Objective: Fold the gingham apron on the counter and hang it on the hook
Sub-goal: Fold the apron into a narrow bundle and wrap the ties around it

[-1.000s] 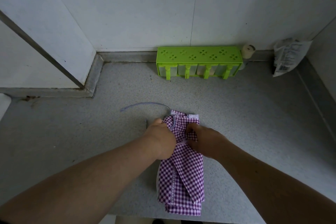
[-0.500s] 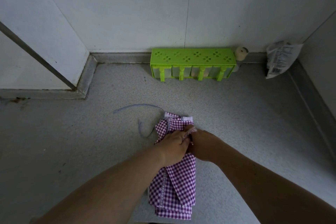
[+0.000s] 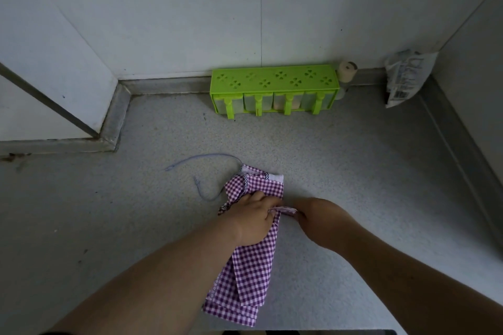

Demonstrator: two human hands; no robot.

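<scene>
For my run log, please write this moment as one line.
stage: folding | apron: folded strip on counter | left hand: presses apron | right hand: pinches strap | hook: unseen

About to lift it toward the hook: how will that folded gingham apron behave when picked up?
Likely floppy: the gingham apron lies in soft, uneven layers, so the folds may slip open unless gripped across all of them. Probably light, being thin cloth. The loose tie string trailing on the counter will likely dangle. The left hand and right hand pinch a strap at its middle.

Head view, close, downward onto counter (image 3: 353, 171)
</scene>
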